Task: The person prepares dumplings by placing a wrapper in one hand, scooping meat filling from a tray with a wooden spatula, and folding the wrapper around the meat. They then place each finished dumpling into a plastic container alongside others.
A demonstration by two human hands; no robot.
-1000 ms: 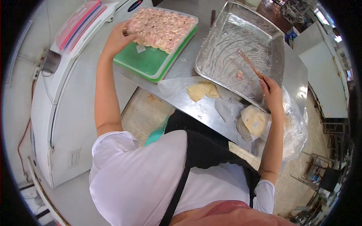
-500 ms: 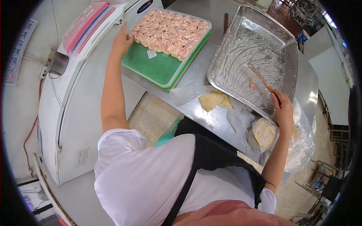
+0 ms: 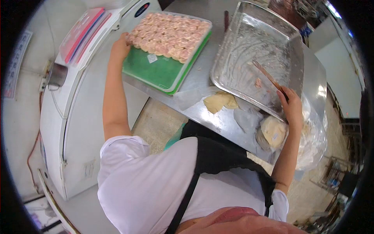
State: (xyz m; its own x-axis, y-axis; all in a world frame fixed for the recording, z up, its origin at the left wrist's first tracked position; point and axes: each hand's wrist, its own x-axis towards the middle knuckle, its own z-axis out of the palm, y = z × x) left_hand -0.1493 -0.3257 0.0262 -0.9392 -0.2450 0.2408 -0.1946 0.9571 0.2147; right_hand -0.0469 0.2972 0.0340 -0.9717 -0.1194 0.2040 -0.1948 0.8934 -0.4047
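My left hand [image 3: 120, 47] is at the left edge of a shallow plastic tray [image 3: 174, 84], its fingers bent together against the end of a row of dumplings. Whatever lies between those fingers is hidden. Rows of open-topped dumplings with pale pink filling [image 3: 169, 35] fill the far part of the tray, and its near part shows green. My right hand [image 3: 291, 104] grips the dark end of a thin wooden spatula [image 3: 266, 74]. The spatula's tip rests over a big metal pan [image 3: 237, 87], smeared with filling and holding a few small scraps.
Yellow wrappers [image 3: 220, 102] lie on plastic film at the table's near edge. Beside my right wrist sits a wrapped stack of round wrappers [image 3: 272, 132], with a clear plastic bag [image 3: 313, 144] next to it. A white freezer [image 3: 97, 113] with coloured lids [image 3: 83, 35] stands left.
The fingers of my left hand, one of them stretched upward before, are now curled in at the tray's edge. My right hand and the spatula have barely moved. The view has shifted slightly.
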